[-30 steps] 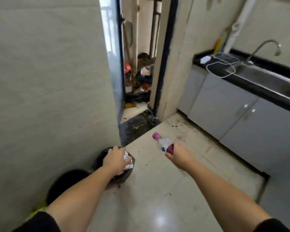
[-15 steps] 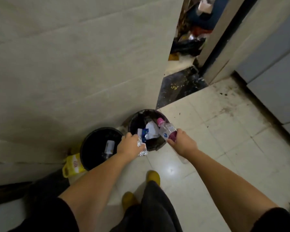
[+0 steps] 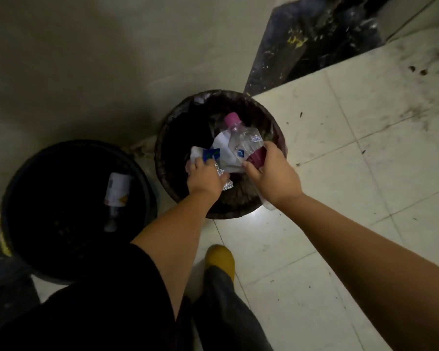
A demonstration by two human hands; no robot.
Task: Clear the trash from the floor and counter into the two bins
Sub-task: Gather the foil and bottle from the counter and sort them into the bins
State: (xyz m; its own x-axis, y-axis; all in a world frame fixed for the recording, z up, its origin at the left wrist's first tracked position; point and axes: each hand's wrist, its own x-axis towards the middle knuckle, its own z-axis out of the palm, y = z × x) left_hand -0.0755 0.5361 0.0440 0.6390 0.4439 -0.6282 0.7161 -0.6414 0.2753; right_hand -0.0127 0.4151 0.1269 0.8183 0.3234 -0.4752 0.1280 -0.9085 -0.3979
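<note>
Head camera, looking almost straight down: two round bins stand side by side against a pale wall, on a white tiled floor (image 3: 365,173) speckled with dark dirt. The right hand (image 3: 273,177) is clenched around a clear plastic bottle (image 3: 243,143) with a pink cap and a dark pink label, holding it tilted, cap away from the person, over the opening of the brown-lined bin (image 3: 271,122). The left hand (image 3: 204,177) hangs over the same bin, fingers closed on a crumpled piece of silver foil (image 3: 223,179), with white and blue wrappers (image 3: 208,154) just past its knuckles; whether it grips those too I cannot tell. The black bin (image 3: 13,193), to the left, holds a bottle with a white and yellow label (image 3: 117,191) lying deep inside. A yellow shoe (image 3: 219,258) shows between the forearms.
</note>
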